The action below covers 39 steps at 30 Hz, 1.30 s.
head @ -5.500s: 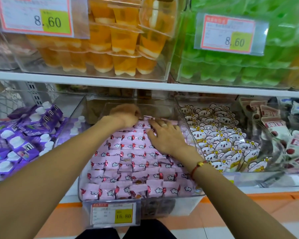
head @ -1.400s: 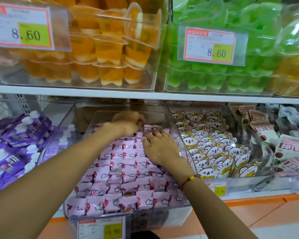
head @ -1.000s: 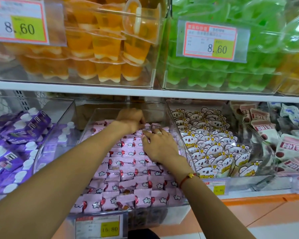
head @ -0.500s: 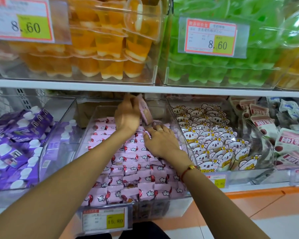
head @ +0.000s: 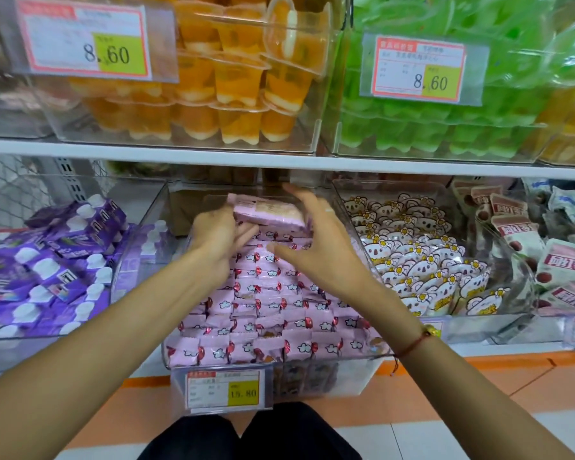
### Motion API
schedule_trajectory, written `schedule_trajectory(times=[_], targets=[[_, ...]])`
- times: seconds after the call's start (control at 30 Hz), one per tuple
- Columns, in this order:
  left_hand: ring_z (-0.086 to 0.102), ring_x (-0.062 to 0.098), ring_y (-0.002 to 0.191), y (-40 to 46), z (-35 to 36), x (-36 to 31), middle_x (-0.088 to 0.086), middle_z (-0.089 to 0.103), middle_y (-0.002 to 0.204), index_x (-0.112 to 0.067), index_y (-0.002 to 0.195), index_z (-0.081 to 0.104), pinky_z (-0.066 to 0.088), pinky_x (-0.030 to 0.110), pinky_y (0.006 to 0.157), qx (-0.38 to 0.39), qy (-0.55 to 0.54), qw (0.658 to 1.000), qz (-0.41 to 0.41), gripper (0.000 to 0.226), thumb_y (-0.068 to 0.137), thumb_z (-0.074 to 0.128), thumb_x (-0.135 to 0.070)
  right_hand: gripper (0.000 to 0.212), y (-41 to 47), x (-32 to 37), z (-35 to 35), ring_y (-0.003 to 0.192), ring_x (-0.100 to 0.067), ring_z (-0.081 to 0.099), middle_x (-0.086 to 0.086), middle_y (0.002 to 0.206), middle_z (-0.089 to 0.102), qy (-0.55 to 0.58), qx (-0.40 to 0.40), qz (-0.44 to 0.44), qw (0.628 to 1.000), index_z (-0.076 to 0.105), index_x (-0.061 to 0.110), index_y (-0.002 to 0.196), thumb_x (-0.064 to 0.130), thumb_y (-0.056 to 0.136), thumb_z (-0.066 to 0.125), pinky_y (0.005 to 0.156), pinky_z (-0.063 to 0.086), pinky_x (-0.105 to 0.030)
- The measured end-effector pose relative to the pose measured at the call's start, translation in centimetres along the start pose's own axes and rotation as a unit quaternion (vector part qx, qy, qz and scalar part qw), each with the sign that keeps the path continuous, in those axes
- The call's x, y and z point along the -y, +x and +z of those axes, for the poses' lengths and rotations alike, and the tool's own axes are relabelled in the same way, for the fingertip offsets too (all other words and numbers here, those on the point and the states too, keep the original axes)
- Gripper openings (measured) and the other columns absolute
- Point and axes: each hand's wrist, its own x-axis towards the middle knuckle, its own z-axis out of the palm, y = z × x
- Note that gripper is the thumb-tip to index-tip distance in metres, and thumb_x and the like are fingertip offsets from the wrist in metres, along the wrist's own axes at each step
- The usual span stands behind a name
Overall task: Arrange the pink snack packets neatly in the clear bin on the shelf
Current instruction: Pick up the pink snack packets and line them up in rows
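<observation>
- The clear bin [head: 362, 376] sits on the lower shelf [head: 478, 350], and it is nearly full of pink snack packets [head: 266, 313]
- The packets lie in rows, each one leaning on the next like roof tiles, so the little cloud pictures all face up and shoppers can see them
- The left hand [head: 218, 240] holds one lifted packet [head: 268, 214] by its left end, up above the back rows of the bin
- I think it is held up like this so it can be turned the right way and then slid into a row at the back
- The right hand [head: 316, 247] is spread, with its fingers straight and apart, just beside the right end of the lifted packet
- I cannot tell if the right fingers touch the packet, because that part is blurry
- The right hand looks ready to help guide the packet down or to press the rows flat
- A price tag [head: 226, 388] hangs on the front of the bin
- Purple pouches [head: 47, 260] fill the bin on the left, and bear packets [head: 412, 260] fill the bin on the right, so each kind of snack stays in its own bin
- Orange jelly cups [head: 219, 94] and green jelly cups [head: 445, 127] sit in bins on the shelf above
- The front rows look tidy already, so the work left seems to be at the back
</observation>
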Motion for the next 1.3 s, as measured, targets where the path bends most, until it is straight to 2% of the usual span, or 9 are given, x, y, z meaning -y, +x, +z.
schedule_trajectory(times=[0.17,0.3,0.4,0.57,0.7,0.9,1.07,1.2,1.3], targets=[[0.069,0.015,0.087,-1.3,-0.7,0.2,0.007,0.07,0.094,-0.009,0.12,0.054,0.059,0.025,0.071,0.114,0.057,0.991,-0.044,0.024,0.1,0.044,-0.019,0.027,-1.2,-0.5,-1.7,0.075,0.003,0.059,0.007,0.091,0.069,0.067,-0.066,0.038,0.995,0.069,0.021,0.109,0.016,0.082,0.072,0.07,0.047,-0.014],[0.057,0.008,0.11,-1.9,-1.4,-0.3,-0.006,0.06,0.117,-0.036,0.128,0.046,0.048,0.025,0.089,0.234,0.29,0.921,0.117,0.041,0.092,0.056,-0.019,0.014,-1.6,-1.1,-3.0,0.061,-0.005,0.063,0.0,0.076,0.073,0.234,-0.083,0.148,0.957,0.072,0.019,0.093,0.025,0.081,0.073,0.057,0.049,-0.016],[0.056,0.012,0.109,-2.2,-1.8,-0.4,-0.006,0.06,0.119,-0.036,0.124,0.053,0.045,0.027,0.091,0.276,0.385,0.859,0.195,0.039,0.089,0.063,-0.021,0.033,-1.3,-1.1,-3.9,0.053,-0.007,0.062,-0.002,0.069,0.07,0.295,-0.054,0.228,0.926,0.072,0.007,0.093,0.037,0.081,0.07,0.056,0.053,-0.016],[0.059,0.005,0.102,-2.1,-2.1,-0.1,-0.008,0.063,0.112,-0.022,0.114,0.064,0.055,0.022,0.08,0.276,0.347,0.873,0.203,0.025,0.089,0.061,-0.024,0.055,-0.8,-1.1,-5.2,0.056,-0.014,0.068,-0.007,0.07,0.072,0.434,0.006,0.311,0.846,0.068,0.01,0.082,0.053,0.095,0.038,0.046,0.051,-0.017],[0.059,0.003,0.104,-1.5,-1.1,0.9,-0.011,0.063,0.109,-0.023,0.111,0.064,0.053,0.025,0.083,0.26,0.348,0.875,0.214,0.022,0.089,0.062,-0.025,0.017,-0.7,-1.2,-5.3,0.07,-0.013,0.066,-0.002,0.079,0.07,0.35,0.006,0.245,0.904,0.064,0.009,0.097,0.025,0.091,0.059,0.056,0.054,-0.019],[0.057,0.015,0.113,2.3,0.1,1.0,-0.002,0.055,0.127,-0.018,0.135,0.045,0.05,0.021,0.088,0.253,0.367,0.874,0.194,0.054,0.087,0.057,0.005,0.029,0.9,-2.0,-5.1,0.081,-0.018,0.066,-0.007,0.091,0.068,0.191,-0.145,0.239,0.941,0.058,0.005,0.105,0.021,0.084,0.071,0.073,0.054,-0.03],[0.05,0.006,0.073,5.4,0.6,2.2,0.002,0.052,0.129,-0.032,0.14,0.037,0.04,0.017,0.05,0.246,0.624,0.698,0.252,0.048,0.097,0.042,-0.012,0.027,4.1,-4.4,-2.9,0.06,-0.021,0.055,-0.007,0.071,0.059,0.034,-0.143,0.255,0.956,0.051,0.012,0.067,0.018,0.089,0.065,0.055,0.049,-0.037],[0.056,0.019,0.101,6.7,1.5,2.9,0.005,0.046,0.139,-0.032,0.143,0.035,0.048,0.029,0.079,0.289,0.702,0.581,0.292,0.044,0.1,0.034,-0.026,0.036,6.3,-5.7,-0.7,0.08,-0.024,0.061,-0.014,0.104,0.065,-0.065,-0.099,0.206,0.971,0.049,0.0,0.118,0.021,0.091,0.061,0.063,0.051,-0.024],[0.038,0.023,0.13,7.5,1.7,2.8,0.001,0.039,0.147,-0.024,0.141,0.04,0.033,0.037,0.105,0.247,0.761,0.514,0.309,0.043,0.099,0.031,-0.032,0.036,7.5,-6.3,-0.5,0.096,-0.033,0.062,-0.018,0.109,0.063,-0.155,-0.057,0.162,0.973,0.05,0.0,0.116,0.022,0.09,0.061,0.083,0.053,-0.04]])
